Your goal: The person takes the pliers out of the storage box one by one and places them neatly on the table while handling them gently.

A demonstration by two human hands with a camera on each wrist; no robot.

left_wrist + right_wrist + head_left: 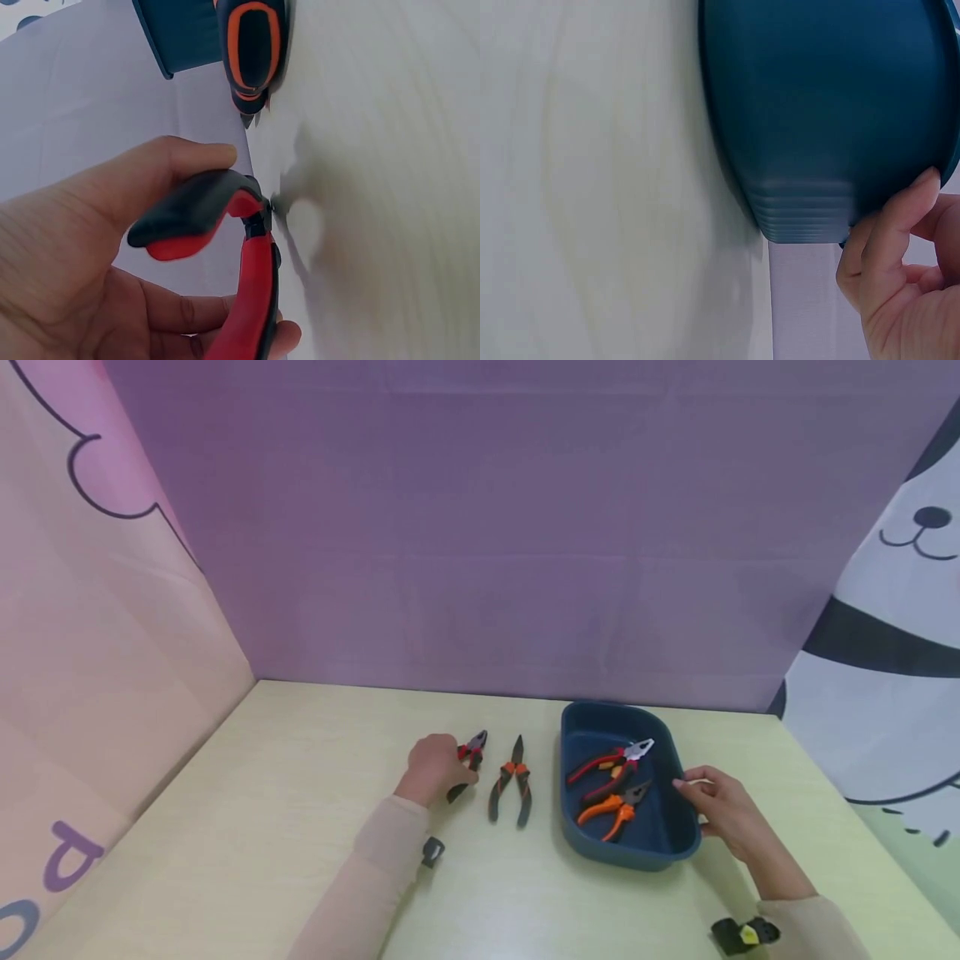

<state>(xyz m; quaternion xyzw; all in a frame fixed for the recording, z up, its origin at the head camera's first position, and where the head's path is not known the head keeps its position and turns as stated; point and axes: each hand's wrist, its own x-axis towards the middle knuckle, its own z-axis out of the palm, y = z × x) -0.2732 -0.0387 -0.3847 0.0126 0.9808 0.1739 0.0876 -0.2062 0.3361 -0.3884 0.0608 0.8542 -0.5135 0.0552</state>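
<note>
Nearest to me are two sleeves, with small dark devices (746, 935) at the wrists, over a pale counter (285, 827). Beyond the cuffs, I have the left hand (435, 768) on the red pliers (255, 285): in the left wrist view the thumb lies along one handle while the fingers curl behind the other, and the handles stand apart. I cannot tell whether the tips touch the counter. I have the right hand (720, 806) pinching the near right part of the rim of the blue tray (622, 857), the fingers narrow over the edge and against the outer wall.

Between the red pliers and the tray lie the grey pliers (517, 765), flat on the counter, tips pointing away from me, nothing holding them. Inside the tray are the orange pair (618, 802) and, just beyond it, a second red pair (628, 755).

I judge the step in hand to be gripping the red pliers with the tray steadied. The next move, as I read it, calls for a sure hold on both handles and a lift clear of the grey pliers.

Farthest off, a purple backdrop (450, 527) rises behind the counter.
</note>
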